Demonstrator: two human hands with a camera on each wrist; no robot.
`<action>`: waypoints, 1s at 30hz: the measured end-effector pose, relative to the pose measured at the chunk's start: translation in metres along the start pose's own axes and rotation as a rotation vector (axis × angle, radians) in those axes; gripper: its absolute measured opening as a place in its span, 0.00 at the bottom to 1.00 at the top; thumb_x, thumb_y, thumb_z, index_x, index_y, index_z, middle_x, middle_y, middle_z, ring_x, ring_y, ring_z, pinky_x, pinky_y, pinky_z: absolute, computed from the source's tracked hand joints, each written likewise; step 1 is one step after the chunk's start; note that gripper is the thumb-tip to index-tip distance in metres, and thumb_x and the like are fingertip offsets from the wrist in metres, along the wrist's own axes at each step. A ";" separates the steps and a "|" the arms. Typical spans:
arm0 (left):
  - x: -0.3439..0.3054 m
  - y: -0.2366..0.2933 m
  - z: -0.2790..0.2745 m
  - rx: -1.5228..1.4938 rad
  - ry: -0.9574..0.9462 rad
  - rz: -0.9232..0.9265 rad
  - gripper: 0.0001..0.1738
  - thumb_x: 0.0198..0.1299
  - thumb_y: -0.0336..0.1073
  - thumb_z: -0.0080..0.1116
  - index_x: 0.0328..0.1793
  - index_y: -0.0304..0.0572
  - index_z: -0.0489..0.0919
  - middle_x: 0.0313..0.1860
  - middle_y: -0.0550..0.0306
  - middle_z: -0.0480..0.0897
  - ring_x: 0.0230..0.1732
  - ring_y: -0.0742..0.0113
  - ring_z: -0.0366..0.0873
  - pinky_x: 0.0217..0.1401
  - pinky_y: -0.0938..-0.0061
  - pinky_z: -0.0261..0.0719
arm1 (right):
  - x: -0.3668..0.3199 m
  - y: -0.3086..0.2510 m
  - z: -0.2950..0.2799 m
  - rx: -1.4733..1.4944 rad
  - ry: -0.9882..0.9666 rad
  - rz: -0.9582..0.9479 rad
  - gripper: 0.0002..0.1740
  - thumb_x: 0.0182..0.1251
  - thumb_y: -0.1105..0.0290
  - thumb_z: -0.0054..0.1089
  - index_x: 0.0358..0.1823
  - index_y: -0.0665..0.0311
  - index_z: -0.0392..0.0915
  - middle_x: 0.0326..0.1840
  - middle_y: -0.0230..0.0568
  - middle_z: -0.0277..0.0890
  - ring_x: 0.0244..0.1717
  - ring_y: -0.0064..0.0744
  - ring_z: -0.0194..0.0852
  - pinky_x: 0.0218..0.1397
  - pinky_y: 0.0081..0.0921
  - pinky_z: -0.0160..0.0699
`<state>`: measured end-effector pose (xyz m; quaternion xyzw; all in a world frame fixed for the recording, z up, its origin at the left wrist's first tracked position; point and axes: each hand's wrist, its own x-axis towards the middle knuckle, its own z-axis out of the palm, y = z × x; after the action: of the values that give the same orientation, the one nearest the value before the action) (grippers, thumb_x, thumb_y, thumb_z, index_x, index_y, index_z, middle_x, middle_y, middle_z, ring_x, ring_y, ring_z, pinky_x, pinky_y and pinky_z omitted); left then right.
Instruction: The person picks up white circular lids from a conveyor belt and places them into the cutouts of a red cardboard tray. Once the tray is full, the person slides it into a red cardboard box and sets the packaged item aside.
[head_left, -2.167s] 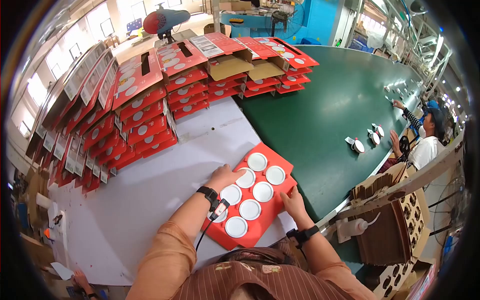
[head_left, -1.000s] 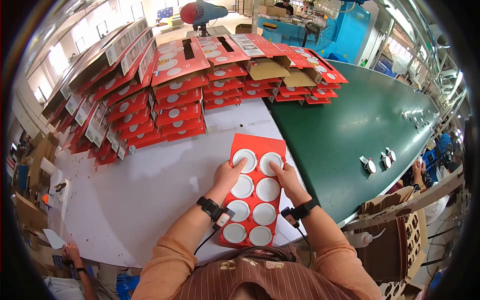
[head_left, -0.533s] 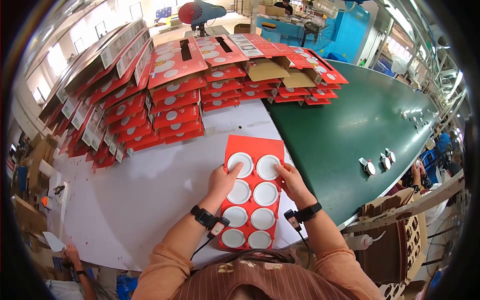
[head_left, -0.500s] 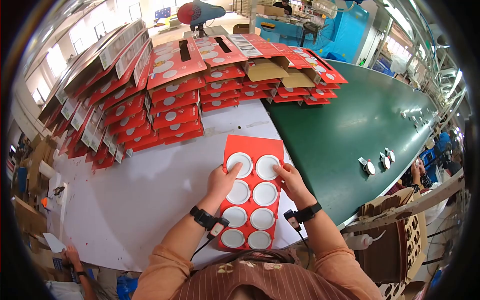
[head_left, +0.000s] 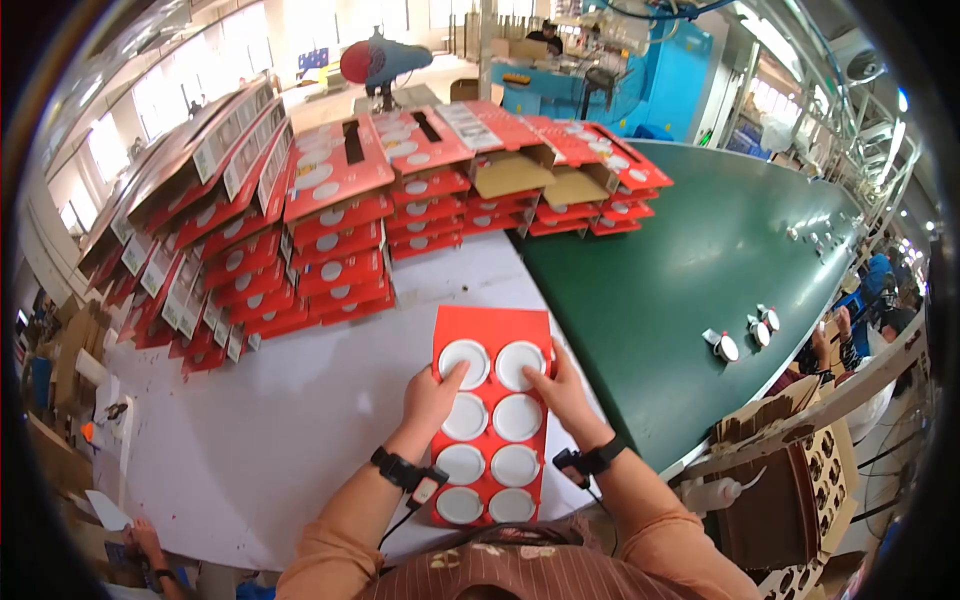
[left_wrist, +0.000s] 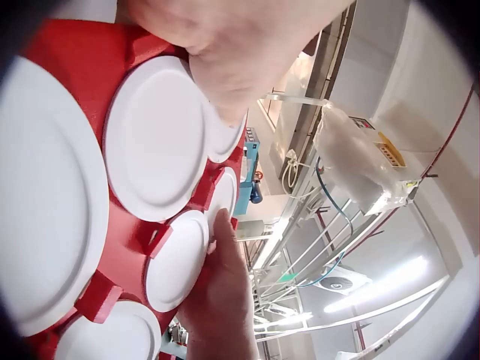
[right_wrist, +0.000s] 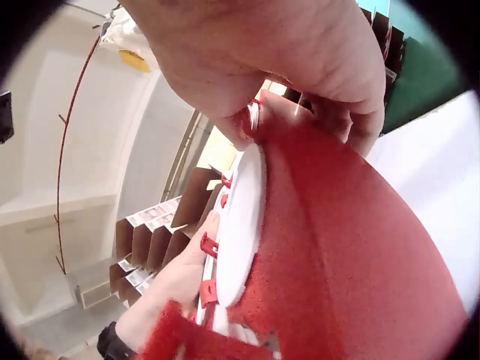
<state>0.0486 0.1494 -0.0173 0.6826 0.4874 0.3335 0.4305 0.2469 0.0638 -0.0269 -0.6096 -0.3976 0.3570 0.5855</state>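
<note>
A red cardboard tray (head_left: 492, 324), set with several white round discs (head_left: 517, 417) in two columns, is held upright-on to me above the white table. My left hand (head_left: 430, 400) grips its left edge, thumb over the top left disc. On the opposite edge my right hand (head_left: 570, 397) holds it, thumb lying on the top right disc. Small red tabs stand up beside the discs in the left wrist view. The right wrist view shows the right fingers curled behind the tray's plain red side wall (right_wrist: 330, 247), hiding part of its upper edge.
Stacked red printed boxes (head_left: 340, 170) line the table's back and left. A green conveyor belt (head_left: 640, 280) runs along the right, carrying small white-and-red pieces (head_left: 726, 346). A brown carton (head_left: 760, 500) and white squeeze bottle (head_left: 712, 494) stand at lower right. Other people sit nearby.
The tray, slanted at first, has been turned straight, and both hands have shifted up to its top discs. Since then the grip looks the same; the head view has tilted slightly upward.
</note>
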 end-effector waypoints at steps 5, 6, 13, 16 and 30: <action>0.004 0.019 -0.018 0.154 -0.026 0.056 0.50 0.53 0.40 0.65 0.77 0.42 0.46 0.57 0.43 0.77 0.57 0.55 0.77 0.58 0.66 0.74 | 0.003 -0.007 -0.001 0.169 -0.122 0.001 0.33 0.64 0.72 0.59 0.69 0.68 0.55 0.56 0.44 0.74 0.54 0.29 0.73 0.56 0.26 0.74; 0.010 0.020 -0.021 0.153 -0.025 0.065 0.50 0.53 0.40 0.65 0.77 0.42 0.46 0.57 0.43 0.77 0.57 0.55 0.77 0.58 0.66 0.74 | 0.004 -0.007 -0.002 0.174 -0.142 -0.042 0.38 0.64 0.73 0.59 0.72 0.67 0.50 0.56 0.45 0.73 0.54 0.30 0.74 0.55 0.27 0.75; 0.027 0.026 -0.027 0.139 -0.254 0.190 0.42 0.48 0.41 0.70 0.69 0.39 0.62 0.55 0.41 0.77 0.56 0.54 0.76 0.58 0.66 0.75 | -0.001 -0.019 -0.007 0.000 -0.107 -0.143 0.50 0.61 0.72 0.64 0.76 0.61 0.36 0.56 0.55 0.72 0.52 0.34 0.76 0.49 0.28 0.80; 0.025 0.026 -0.029 0.039 -0.257 0.030 0.37 0.48 0.38 0.70 0.63 0.38 0.66 0.53 0.44 0.78 0.54 0.60 0.77 0.56 0.69 0.76 | 0.006 -0.008 -0.016 -0.103 -0.240 -0.192 0.42 0.60 0.72 0.65 0.71 0.63 0.48 0.54 0.50 0.73 0.51 0.33 0.76 0.48 0.27 0.80; 0.034 -0.043 -0.008 -0.391 -0.263 -0.122 0.36 0.49 0.30 0.69 0.63 0.38 0.63 0.52 0.52 0.74 0.52 0.66 0.74 0.53 0.71 0.77 | 0.040 -0.013 -0.054 -0.182 -0.415 0.212 0.40 0.60 0.59 0.66 0.69 0.64 0.56 0.61 0.52 0.69 0.53 0.37 0.74 0.48 0.28 0.78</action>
<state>0.0352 0.1909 -0.0524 0.5933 0.3936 0.3031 0.6334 0.3117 0.0766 -0.0092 -0.6117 -0.4738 0.4965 0.3935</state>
